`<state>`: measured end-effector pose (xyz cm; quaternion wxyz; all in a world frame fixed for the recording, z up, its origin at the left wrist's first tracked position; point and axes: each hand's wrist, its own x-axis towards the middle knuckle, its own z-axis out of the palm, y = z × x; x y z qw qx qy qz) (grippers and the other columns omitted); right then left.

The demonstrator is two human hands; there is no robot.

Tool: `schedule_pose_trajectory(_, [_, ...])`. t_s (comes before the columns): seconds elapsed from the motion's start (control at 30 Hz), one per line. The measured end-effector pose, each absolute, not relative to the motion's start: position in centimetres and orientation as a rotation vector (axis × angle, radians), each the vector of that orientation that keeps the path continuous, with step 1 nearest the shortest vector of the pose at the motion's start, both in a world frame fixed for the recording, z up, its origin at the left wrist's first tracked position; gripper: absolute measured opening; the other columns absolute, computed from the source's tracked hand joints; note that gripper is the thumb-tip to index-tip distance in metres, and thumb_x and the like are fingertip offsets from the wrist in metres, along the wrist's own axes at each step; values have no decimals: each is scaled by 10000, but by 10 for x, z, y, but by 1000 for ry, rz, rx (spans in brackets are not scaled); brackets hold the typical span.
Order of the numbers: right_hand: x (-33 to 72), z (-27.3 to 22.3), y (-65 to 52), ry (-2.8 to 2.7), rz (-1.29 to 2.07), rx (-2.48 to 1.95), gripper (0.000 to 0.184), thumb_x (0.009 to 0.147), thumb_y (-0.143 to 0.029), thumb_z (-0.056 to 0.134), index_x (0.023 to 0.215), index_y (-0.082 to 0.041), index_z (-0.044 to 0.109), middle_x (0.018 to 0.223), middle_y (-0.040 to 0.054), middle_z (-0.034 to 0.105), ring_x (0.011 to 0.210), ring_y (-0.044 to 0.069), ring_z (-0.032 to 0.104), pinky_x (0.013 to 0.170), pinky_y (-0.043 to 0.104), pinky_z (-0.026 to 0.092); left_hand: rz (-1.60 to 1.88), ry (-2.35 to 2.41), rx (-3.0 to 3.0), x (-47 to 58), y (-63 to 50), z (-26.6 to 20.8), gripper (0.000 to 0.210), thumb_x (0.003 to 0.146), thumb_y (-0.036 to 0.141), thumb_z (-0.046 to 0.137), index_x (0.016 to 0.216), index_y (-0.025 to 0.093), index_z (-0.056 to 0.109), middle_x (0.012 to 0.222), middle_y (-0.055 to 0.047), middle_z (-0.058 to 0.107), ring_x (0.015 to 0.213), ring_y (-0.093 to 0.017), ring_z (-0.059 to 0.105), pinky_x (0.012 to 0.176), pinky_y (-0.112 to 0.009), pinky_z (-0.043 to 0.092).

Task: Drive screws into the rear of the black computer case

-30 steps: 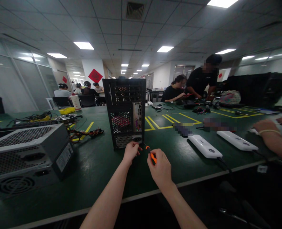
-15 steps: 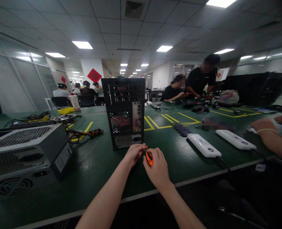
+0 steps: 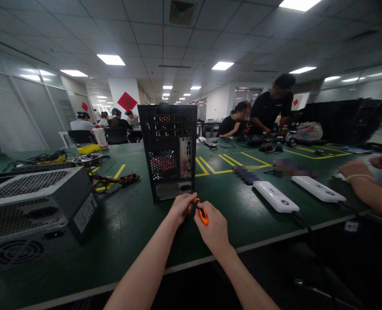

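Observation:
A black computer case stands upright with its back panel facing me. At its lower right corner, my left hand is closed, fingers pinched near the front end of a screwdriver; what they hold is too small to make out. My right hand is wrapped round the orange and black handle of the screwdriver, which points toward the bottom of the case. The screwdriver's tip is hidden by the left fingers. A power supply socket shows just above the hands.
Grey power supply units are stacked at the left, with bundled cables beyond. On the right lie two white devices with cords. Another person's hand rests at the far right. The table's front edge runs close below my hands.
My right hand has turned slightly on the screwdriver, so more of the orange handle shows. My left hand and the case stay practically in place.

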<state>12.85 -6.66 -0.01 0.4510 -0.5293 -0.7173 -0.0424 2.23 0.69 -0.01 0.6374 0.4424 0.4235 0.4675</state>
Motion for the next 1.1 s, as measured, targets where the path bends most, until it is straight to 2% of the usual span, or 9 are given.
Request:
schedule_pose_trajectory(0.13, [127,1,-66,-1796,-126,-1283,124,730,-185,434,814,-198,525,757,19,522,712,137,514,659,243,380,1115,971,1017,22,8,-2,326,575,414,620,567,127,467,345,78,318,311,-11,244,362,-176,114])
schedule_pose_trajectory(0.23, [127,3,-67,-1788,-63,-1291,124,762,-250,430,835,-205,520,786,20,531,728,140,522,667,247,380,1133,936,987,22,9,-3,309,570,383,636,563,126,465,340,84,303,318,-9,239,368,-177,139])
schedule_pose_trajectory(0.37, [126,5,-69,-1728,88,-1326,219,788,-340,408,952,-202,454,767,2,567,647,130,553,575,224,382,1134,901,934,23,8,0,271,569,341,644,603,111,506,344,87,297,319,-7,236,363,-175,144])
schedule_pose_trajectory(0.47, [127,4,-68,-1710,98,-1329,172,796,-301,385,923,-201,446,718,-11,573,585,126,552,537,219,369,1107,924,898,23,8,2,246,601,323,615,668,97,544,349,81,315,303,-7,219,347,-175,102])
schedule_pose_trajectory(0.6, [128,2,-68,-1722,35,-1281,125,766,-233,400,862,-203,474,781,2,573,690,136,550,618,234,387,1157,984,811,18,12,2,208,648,222,544,802,83,557,583,-21,559,315,6,251,332,-166,93])
schedule_pose_trajectory(0.7, [128,2,-67,-1722,5,-1272,134,730,-196,421,839,-204,498,792,7,555,716,134,533,645,239,391,1222,1029,782,15,14,2,242,657,163,497,880,74,531,786,-97,611,328,8,280,322,-162,109])
schedule_pose_trajectory(0.8, [128,3,-68,-1718,-24,-1258,146,708,-186,435,826,-205,517,770,11,533,703,133,518,636,239,393,1252,1097,842,14,15,1,292,665,147,458,944,75,511,802,-112,619,329,-4,301,319,-162,128])
schedule_pose_trajectory(0.93, [128,8,-69,-1720,35,-1230,131,765,-261,415,837,-206,510,781,14,542,710,129,527,637,235,391,1271,1128,913,15,16,-1,313,660,161,452,958,83,511,798,-103,627,329,-10,320,323,-163,165])
schedule_pose_trajectory(1.1, [129,7,-69,-1678,185,-1322,190,797,-314,382,933,-197,442,658,-26,545,552,112,531,539,217,381,1275,1145,926,14,16,-2,321,653,176,457,953,77,517,805,-100,625,331,-8,320,325,-163,154])
